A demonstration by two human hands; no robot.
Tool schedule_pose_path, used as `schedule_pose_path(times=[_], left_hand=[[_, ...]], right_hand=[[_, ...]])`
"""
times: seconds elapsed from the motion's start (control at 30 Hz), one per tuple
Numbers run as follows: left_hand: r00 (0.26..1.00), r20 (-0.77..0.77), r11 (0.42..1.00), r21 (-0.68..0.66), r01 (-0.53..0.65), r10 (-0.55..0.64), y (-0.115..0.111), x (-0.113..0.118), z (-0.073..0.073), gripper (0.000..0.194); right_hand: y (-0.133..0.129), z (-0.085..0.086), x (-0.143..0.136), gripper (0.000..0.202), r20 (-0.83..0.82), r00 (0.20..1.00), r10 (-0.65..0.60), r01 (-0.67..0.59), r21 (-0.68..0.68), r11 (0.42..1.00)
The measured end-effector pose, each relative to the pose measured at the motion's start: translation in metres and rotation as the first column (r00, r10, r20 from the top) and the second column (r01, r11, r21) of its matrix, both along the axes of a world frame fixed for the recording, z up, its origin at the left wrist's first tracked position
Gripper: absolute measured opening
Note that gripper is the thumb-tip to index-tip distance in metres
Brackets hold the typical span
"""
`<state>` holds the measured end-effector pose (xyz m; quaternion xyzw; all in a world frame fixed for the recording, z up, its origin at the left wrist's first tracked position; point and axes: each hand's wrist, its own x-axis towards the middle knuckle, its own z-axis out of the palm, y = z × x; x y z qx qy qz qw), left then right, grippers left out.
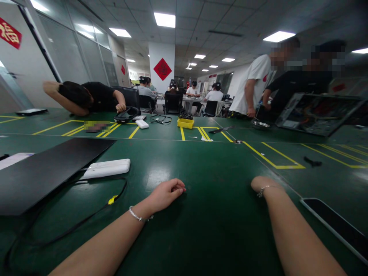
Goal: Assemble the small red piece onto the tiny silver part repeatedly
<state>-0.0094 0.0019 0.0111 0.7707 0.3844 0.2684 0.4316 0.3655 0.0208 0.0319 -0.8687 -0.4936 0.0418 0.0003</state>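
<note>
My left hand [169, 193] rests on the green tabletop [212, 214], its fingers curled loosely together with nothing visible in them. A silvery bracelet circles that wrist. On the right, my right hand [266, 183] is bent down and away at the wrist, so its fingers are hidden. It wears a thin charm bracelet [262, 190]. Left of my left hand lies a white power bank [107, 168], with a black cable [83, 220] bearing a yellow tag curving in front of it. A dark-screened phone [337, 226] is beside my right forearm.
A large black panel [54, 172] covers the table's left. Across the table are a yellow bin [185, 123], a second white block [142, 124] and an open computer case [319, 115]. One person [100, 96] leans on the far edge; two others stand at right.
</note>
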Motion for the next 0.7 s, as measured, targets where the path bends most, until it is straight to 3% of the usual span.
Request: schedule_pose_path(times=[0.1, 0.13, 0.2, 0.23, 0.3, 0.37, 0.43, 0.6, 0.63, 0.7], left_hand=[[1.000, -0.009, 1.000, 0.000, -0.006, 0.006, 0.000, 0.000, 0.000, 0.018], [1.000, -0.014, 1.000, 0.002, -0.009, 0.010, 0.000, 0.000, 0.001, 0.018], [0.999, -0.030, 1.000, 0.021, -0.017, 0.017, 0.000, 0.001, 0.001, 0.018], [0.999, -0.043, 0.999, 0.039, -0.021, 0.023, 0.000, 0.001, 0.001, 0.018], [0.996, -0.071, 0.995, 0.093, -0.038, 0.045, 0.000, 0.001, 0.000, 0.019], [0.993, -0.099, 0.988, 0.146, -0.055, 0.070, 0.001, 0.002, -0.001, 0.019], [0.988, -0.126, 0.982, 0.179, -0.066, 0.089, 0.002, 0.003, -0.004, 0.017], [0.981, -0.172, 0.976, 0.212, -0.056, 0.094, 0.003, 0.002, -0.005, 0.016], [0.980, -0.180, 0.976, 0.212, -0.045, 0.085, 0.002, 0.001, -0.004, 0.016], [0.979, -0.191, 0.978, 0.205, -0.033, 0.073, 0.002, 0.001, -0.002, 0.017]], right_hand=[[-0.004, 0.013, -0.034, 0.033, 0.120, 0.992, -0.045, 0.040, 0.038, 0.998], [-0.006, 0.017, -0.052, 0.037, 0.161, 0.987, 0.011, -0.025, 0.089, 0.996], [-0.011, 0.019, -0.093, 0.038, 0.177, 0.944, 0.279, -0.309, 0.176, 0.935], [-0.015, 0.017, -0.114, 0.037, 0.143, 0.879, 0.455, -0.477, 0.214, 0.853], [-0.022, 0.009, -0.154, 0.035, 0.086, 0.674, 0.733, -0.722, 0.282, 0.631], [-0.030, -0.004, -0.184, 0.037, 0.060, 0.479, 0.876, -0.843, 0.310, 0.440], [-0.036, -0.017, -0.201, 0.042, 0.040, 0.400, 0.915, -0.872, 0.323, 0.367], [-0.031, -0.024, -0.198, 0.043, 0.004, 0.380, 0.925, -0.890, 0.273, 0.365], [-0.027, -0.022, -0.191, 0.042, 0.016, 0.411, 0.911, -0.884, 0.252, 0.395], [-0.018, -0.013, -0.170, 0.040, 0.076, 0.576, 0.814, -0.807, 0.212, 0.551]])
